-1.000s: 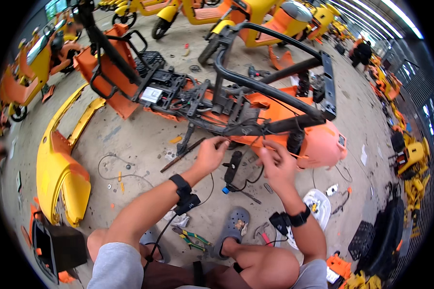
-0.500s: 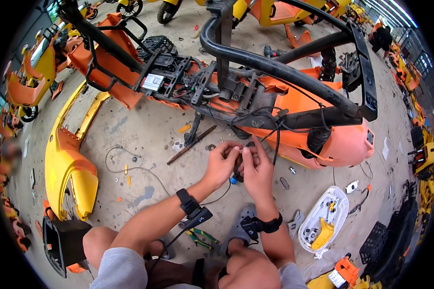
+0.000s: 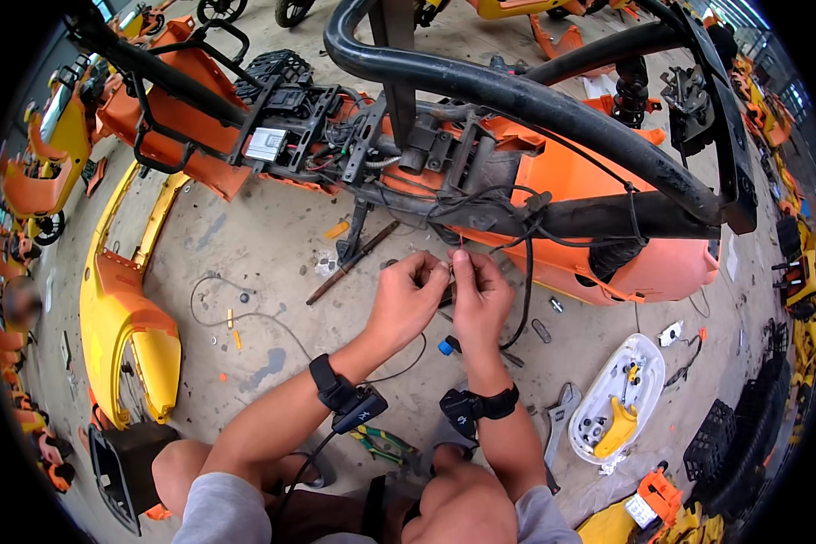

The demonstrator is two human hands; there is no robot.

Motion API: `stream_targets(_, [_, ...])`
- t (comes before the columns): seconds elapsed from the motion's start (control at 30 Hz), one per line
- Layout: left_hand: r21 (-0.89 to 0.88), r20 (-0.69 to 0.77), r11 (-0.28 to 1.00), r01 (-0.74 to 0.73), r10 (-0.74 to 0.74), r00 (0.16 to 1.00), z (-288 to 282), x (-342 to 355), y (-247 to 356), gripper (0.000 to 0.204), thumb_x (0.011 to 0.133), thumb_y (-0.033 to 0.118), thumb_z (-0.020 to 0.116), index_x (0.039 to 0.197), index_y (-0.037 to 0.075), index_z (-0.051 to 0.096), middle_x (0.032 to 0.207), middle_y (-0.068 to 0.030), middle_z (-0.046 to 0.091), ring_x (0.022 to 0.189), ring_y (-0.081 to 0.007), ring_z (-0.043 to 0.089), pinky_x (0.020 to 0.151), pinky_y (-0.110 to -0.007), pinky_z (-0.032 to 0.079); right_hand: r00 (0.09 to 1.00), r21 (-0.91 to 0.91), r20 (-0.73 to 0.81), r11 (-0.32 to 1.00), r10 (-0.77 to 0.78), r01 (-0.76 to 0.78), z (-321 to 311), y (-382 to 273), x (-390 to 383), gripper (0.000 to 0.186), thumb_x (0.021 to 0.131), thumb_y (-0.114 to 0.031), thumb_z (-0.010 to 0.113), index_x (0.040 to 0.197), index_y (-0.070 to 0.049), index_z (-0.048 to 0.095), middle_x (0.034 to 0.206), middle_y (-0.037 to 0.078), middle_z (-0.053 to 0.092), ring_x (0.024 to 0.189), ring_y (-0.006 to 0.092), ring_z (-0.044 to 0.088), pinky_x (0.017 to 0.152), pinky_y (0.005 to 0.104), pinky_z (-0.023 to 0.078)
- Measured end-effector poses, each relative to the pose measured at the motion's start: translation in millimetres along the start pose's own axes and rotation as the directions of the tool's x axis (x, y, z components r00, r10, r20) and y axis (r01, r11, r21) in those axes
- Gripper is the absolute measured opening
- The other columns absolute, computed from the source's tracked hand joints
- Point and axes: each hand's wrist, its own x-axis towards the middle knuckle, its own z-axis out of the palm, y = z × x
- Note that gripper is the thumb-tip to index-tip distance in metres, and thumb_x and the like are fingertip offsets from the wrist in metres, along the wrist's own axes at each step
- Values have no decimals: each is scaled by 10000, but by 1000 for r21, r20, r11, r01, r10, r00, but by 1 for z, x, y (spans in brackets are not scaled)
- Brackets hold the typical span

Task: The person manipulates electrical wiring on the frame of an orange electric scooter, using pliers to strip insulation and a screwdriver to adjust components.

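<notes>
My left hand [image 3: 410,297] and my right hand [image 3: 479,304] meet in front of the frame, each pinched at the fingertips. A thin reddish wire stands up from the right thumb and finger. What the left fingertips hold is mostly hidden, and a dark piece shows between the hands. Just below hangs a small blue-ended connector [image 3: 446,346], close to a black cable [image 3: 528,299] that loops down from the frame. The stripped scooter frame [image 3: 494,213], black tubing with orange panels, lies across the floor beyond my hands.
A yellow body panel [image 3: 127,313] lies left, near a dark rusty rod [image 3: 354,261]. Green-handled pliers [image 3: 383,444] and an adjustable wrench [image 3: 560,424] rest near my feet. A white tub [image 3: 646,363] of small parts stands right, near black crates [image 3: 712,449].
Both hands have shifted slightly left, and the right fingers have curled in more. The blue-ended connector shows more clearly below them. The view has moved closer to the frame.
</notes>
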Motion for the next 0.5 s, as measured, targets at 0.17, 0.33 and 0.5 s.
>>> stream_targets(0.17, [-96,58,995,24,-19,998,-2,0,30,201,933,150,578,947,-47,613,622,24,519,578,-5,389,476,-208,293,991,159,-4,978,136,-134,3,-6,9,248,910,-217,642,988,16,683,767,-34,612,619,19,460,542,186,364])
stream_targets(0.33, [-13,90,986,-168,168,982,-4,14,10,180,930,120,576,986,-47,610,709,4,581,626,-25,462,536,-203,384,987,252,-34,957,157,-143,4,-5,7,235,898,-202,660,1009,4,684,709,-74,561,536,-10,356,467,179,254])
stream_targets(0.5, [43,146,986,-160,152,978,-5,27,11,171,913,102,592,1004,-42,606,780,-18,609,683,-40,495,568,-212,416,992,297,-70,951,109,-84,5,-1,9,227,890,-183,668,1017,4,680,671,-79,532,518,-9,339,455,184,231])
